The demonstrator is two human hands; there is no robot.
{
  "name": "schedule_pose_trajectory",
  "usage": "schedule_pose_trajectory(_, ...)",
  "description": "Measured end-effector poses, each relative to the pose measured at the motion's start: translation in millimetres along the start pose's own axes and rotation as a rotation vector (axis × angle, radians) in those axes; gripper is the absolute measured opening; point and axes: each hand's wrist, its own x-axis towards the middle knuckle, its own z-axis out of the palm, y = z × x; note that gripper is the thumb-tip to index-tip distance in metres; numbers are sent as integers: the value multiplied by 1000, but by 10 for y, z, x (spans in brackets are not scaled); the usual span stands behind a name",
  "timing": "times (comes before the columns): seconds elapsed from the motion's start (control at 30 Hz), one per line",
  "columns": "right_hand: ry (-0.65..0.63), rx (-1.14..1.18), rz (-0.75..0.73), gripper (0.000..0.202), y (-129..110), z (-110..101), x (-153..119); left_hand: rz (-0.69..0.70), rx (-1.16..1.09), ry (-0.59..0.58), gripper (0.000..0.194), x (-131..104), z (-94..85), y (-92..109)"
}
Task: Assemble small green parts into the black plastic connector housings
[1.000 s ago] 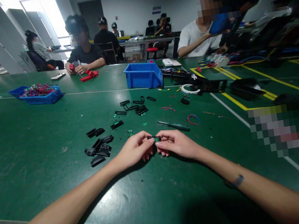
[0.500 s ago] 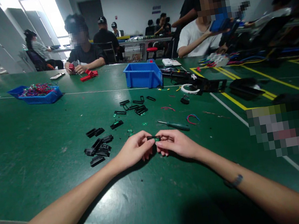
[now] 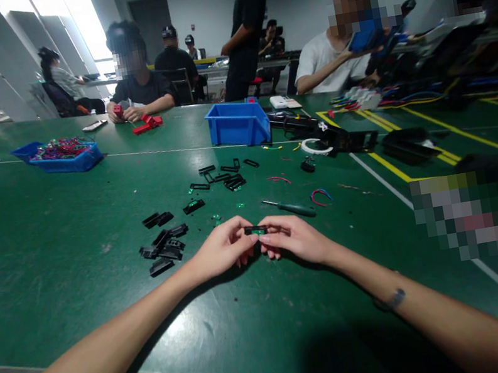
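Between both hands is a small black plastic housing with a green circuit board (image 3: 256, 230) in it, held just above the table. My left hand (image 3: 229, 245) is closed on its left end, thumb at the front edge. On the other end, my right hand (image 3: 289, 238) pinches with thumb and fingers. Beyond the hands lie a green-handled screwdriver (image 3: 298, 209), a few tiny green boards (image 3: 217, 219) and a black housing with a green board (image 3: 194, 206). Several black housings (image 3: 163, 246) are piled left of my left hand, and several thin black frames (image 3: 228, 177) lie farther back.
A blue bin (image 3: 239, 126) stands at the back middle. Farther left, a blue tray (image 3: 67, 158) holds coloured wires. A red and blue wire loop (image 3: 321, 198) lies right of the screwdriver, with a white ring (image 3: 317, 148) and black parts behind. Two people sit across the green table (image 3: 72, 241).
The held housing has tilted slightly, showing more of its face and the green board. Both hands stay in place. In the background, a standing person has moved left, behind the blue bin.
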Motion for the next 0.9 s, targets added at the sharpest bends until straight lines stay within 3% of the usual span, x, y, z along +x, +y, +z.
schedule_pose_trajectory(0.9, 18, -12, 32, 22, -30, 8, -7, -53, -38, -45, 32, 2, -21, -30)
